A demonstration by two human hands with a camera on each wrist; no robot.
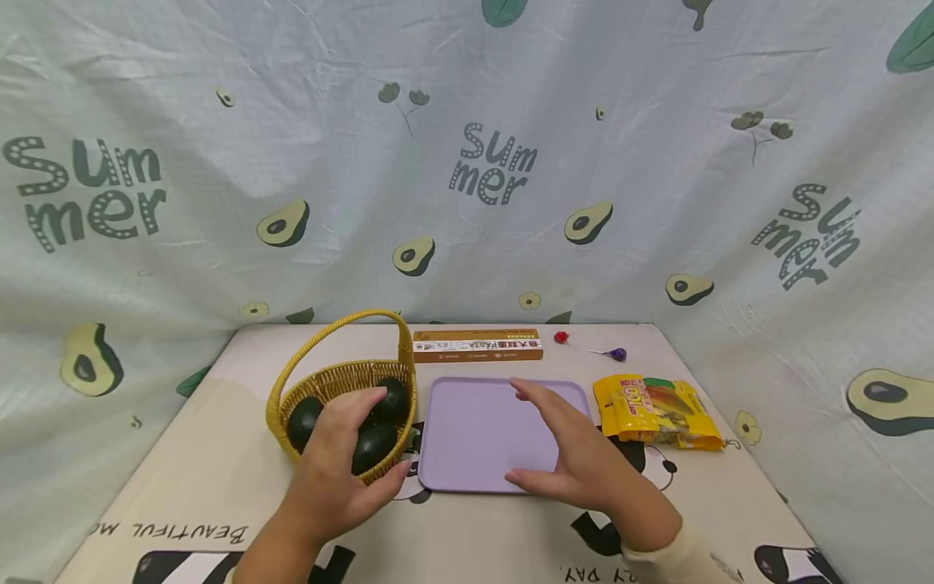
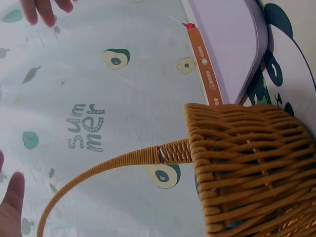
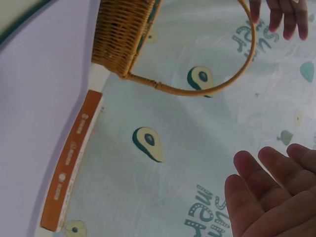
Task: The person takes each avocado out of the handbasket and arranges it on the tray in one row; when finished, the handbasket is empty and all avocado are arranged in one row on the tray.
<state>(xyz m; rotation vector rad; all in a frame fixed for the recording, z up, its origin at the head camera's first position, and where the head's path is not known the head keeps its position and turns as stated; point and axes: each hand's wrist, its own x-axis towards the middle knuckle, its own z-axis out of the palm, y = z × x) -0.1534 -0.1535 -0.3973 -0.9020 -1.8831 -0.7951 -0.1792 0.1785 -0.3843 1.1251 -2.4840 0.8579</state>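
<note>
My left hand (image 1: 332,470) hovers before the wicker basket (image 1: 337,379), fingers and thumb spread apart, with nothing between them. Several dark green, smooth, avocado-like fruits (image 1: 374,448) lie in the basket, partly hidden behind that hand. Over the right part of a lavender tray (image 1: 470,438) is my right hand (image 1: 587,462), its thumb and fingers held wide and holding nothing. The tray's visible surface is bare. In the left wrist view, the basket's woven side (image 2: 252,168) fills the lower right. The right wrist view shows my right hand (image 3: 276,197) with extended fingers.
Behind the tray lies a long brown pasta box (image 1: 477,355). A red lollipop (image 1: 561,337) and a purple lollipop (image 1: 618,354) lie at the back right. Right of the tray is a yellow candy bag (image 1: 627,410). The basket's tall handle (image 1: 310,347) arches upward. A printed curtain (image 1: 467,268) surrounds the table.
</note>
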